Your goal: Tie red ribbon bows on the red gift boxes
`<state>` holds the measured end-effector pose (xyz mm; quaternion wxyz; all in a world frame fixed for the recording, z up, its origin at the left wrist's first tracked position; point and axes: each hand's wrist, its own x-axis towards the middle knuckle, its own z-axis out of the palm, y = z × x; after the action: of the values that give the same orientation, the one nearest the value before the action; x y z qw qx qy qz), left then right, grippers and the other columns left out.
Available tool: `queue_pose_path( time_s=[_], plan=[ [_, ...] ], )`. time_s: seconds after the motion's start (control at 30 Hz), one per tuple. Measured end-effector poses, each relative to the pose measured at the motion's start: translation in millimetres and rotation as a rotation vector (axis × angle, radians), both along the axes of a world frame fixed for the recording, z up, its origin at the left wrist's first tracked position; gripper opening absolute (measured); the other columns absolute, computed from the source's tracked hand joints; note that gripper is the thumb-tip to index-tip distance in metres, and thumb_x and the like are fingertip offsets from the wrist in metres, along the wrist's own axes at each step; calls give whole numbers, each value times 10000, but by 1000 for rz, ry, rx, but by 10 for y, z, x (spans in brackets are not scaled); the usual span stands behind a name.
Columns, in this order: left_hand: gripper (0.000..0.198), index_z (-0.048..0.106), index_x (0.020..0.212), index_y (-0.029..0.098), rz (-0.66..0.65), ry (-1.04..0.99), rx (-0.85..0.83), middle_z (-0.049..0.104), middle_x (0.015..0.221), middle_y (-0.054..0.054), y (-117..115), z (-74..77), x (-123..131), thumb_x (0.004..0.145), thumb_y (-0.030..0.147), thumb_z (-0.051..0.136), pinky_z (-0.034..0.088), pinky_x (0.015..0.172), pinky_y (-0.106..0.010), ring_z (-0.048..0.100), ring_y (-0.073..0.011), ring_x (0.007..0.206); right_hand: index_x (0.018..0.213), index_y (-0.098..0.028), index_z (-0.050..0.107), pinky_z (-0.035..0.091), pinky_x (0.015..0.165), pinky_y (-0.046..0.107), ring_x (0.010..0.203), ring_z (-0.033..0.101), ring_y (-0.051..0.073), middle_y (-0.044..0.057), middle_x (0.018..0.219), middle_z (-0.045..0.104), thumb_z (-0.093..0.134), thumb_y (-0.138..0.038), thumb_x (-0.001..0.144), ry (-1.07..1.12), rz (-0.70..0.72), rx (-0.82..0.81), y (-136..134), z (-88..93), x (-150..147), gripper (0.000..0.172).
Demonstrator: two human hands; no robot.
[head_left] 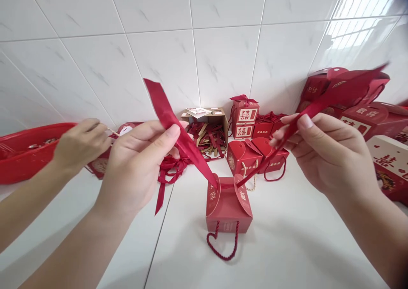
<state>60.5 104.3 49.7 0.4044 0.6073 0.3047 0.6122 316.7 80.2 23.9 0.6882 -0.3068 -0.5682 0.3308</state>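
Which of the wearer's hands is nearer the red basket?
Left. The left hand is right of the red basket; the right hand, pinching the ribbon, is far across, beyond the gift box.

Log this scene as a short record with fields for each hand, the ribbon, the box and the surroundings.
left hand: left hand pinches one end of the red ribbon
right hand: right hand pinches the other end, drawn up to the right
ribbon: passes through the top of the small red box, between its rounded flaps
box: stands on the white surface, cord handle lying in front
other person's hand: other person's hand at left, beside the red tray
behind: cardboard box of ribbons, more red boxes
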Motion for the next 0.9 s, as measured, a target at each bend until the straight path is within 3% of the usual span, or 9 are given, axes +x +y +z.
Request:
queue_pose_path(
  time_s=[0.17, 0.3, 0.47, 0.6, 0.77, 0.9],
  plan=[
    [103, 738, 847, 175, -129, -40, -25, 717, 768, -25, 28, 82, 162, 836, 227, 650, 539, 696, -274, 654, -146, 741, 891, -232, 688, 575, 664, 280, 719, 672, 138, -12, 747, 658, 605, -275, 909, -12, 53, -5, 54, 124, -102, 96],
    [101, 727, 881, 198, -183, -31, 7, 703, 772, -11, 40, 107, 274, 854, 215, 631, 534, 711, -260, 653, -142, 765, 794, -201, 673, 581, 660, 292, 718, 678, 160, 10, 723, 648, 617, -344, 894, -5, 93, -53, 104, 192, -160, 184],
    [142, 709, 884, 212, -260, -30, 18, 676, 772, -2, 39, 136, 378, 891, 193, 568, 518, 746, -266, 640, -143, 782, 828, -195, 624, 554, 560, 253, 596, 630, 114, -11, 712, 642, 705, -290, 827, 10, 142, -76, 188, 214, -196, 124],
    [172, 700, 805, 204, -294, 84, 4, 603, 644, 13, 30, 136, 450, 900, 253, 565, 470, 664, -238, 572, -118, 655, 813, -170, 628, 422, 409, 208, 444, 502, 65, -3, 674, 631, 716, -282, 800, -51, 181, -175, 247, 243, -259, 143],
    [254, 608, 611, 182, -269, 279, -73, 467, 564, 36, 9, 122, 494, 851, 263, 627, 370, 525, -222, 442, -91, 539, 802, -171, 687, 296, 414, 214, 455, 369, 51, -33, 602, 520, 649, -255, 822, -170, 336, -132, 219, 240, -321, 94],
    [173, 671, 696, 189, -268, 314, -95, 470, 550, 44, -14, 135, 481, 850, 251, 622, 341, 485, -216, 417, -79, 495, 808, -196, 688, 284, 434, 220, 471, 333, 62, -57, 561, 416, 648, -295, 850, -187, 353, -62, 178, 188, -342, 115]
  ],
)
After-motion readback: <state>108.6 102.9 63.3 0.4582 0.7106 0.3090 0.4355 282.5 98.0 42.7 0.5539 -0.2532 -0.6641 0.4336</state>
